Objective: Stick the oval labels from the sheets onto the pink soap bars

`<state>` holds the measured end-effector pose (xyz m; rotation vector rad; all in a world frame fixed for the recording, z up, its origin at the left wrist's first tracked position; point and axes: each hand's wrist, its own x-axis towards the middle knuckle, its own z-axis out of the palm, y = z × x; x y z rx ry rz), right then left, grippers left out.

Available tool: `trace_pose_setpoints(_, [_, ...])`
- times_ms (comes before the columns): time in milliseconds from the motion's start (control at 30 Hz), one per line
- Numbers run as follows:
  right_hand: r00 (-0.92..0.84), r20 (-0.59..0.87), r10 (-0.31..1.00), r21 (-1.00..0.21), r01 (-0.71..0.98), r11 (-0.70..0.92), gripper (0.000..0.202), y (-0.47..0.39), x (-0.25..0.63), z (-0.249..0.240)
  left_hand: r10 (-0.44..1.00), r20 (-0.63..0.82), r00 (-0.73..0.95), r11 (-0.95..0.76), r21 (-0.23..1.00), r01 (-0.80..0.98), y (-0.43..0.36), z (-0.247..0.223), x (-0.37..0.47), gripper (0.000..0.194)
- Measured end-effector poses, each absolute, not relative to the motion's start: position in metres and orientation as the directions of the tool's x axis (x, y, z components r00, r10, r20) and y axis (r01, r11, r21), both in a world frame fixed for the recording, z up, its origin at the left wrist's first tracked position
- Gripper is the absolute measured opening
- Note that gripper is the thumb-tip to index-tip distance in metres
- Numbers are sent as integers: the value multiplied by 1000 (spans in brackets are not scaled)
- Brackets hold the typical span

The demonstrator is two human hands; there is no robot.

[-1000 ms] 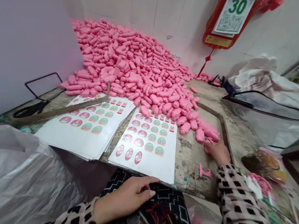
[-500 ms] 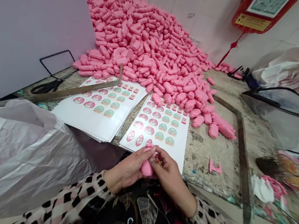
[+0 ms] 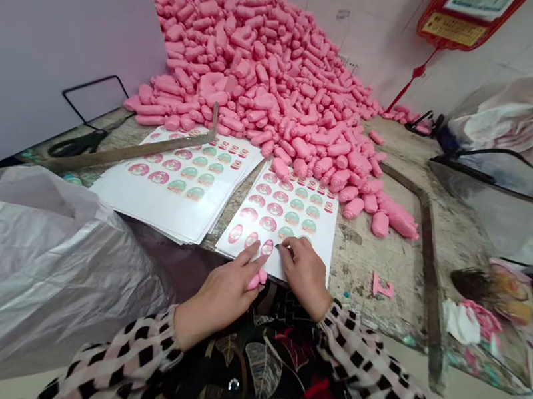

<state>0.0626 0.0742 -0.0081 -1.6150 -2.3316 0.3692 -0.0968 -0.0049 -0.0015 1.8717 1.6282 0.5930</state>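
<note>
My left hand (image 3: 227, 284) is closed around a small pink plastic bottle (image 3: 258, 279); only its neck end shows past the fingers. The tips of that hand's forefinger and middle finger rest on the near edge of a sticker sheet (image 3: 309, 267), by the lowest row of oval pink stickers (image 3: 267, 247). Over the same sheet, my right hand (image 3: 303, 269) is pinched, its fingertips just right of an oval sticker. A tiny dark tip pokes out from that pinch, too small to name.
A big heap of pink bottles (image 3: 247, 68) lies against the wall. Left of my sheet is another stack of sticker sheets (image 3: 163, 210), crossed by a bent metal bar (image 3: 126, 154). Scissors (image 3: 78, 143), a white plastic bag (image 3: 32, 270) and a pink scrap (image 3: 382, 286) lie around.
Both hands were together around the upright bottle. They have parted and moved to the sheet: the bottle is now tipped in my left hand, and my right hand has gone forward to the stickers.
</note>
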Motion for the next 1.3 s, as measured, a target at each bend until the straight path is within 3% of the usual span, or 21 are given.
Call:
trace_pose_setpoints(100, [-335,80,939,-260,902,344,24,75,59,-10,976,-91,199,-127,505,854,-4,-7,-94,51])
trace_pose_setpoints(233, [-380,86,921,-174,904,390,26,77,60,-8,969,-93,229,-176,391,903,-3,-15,-94,50])
trace_pose_setpoints(667, [-503,77,861,-144,849,508,24,87,65,-1,965,-60,256,-221,344,913,-5,-29,-95,52])
trace_pose_setpoints(967, [-518,85,851,-206,826,524,20,81,67,-7,971,-62,233,-204,304,931,-4,-31,-92,53])
trace_pose_setpoints(1300, [-444,78,893,-453,782,428,13,79,70,-18,952,-76,297,-271,246,931,-3,-32,-95,66])
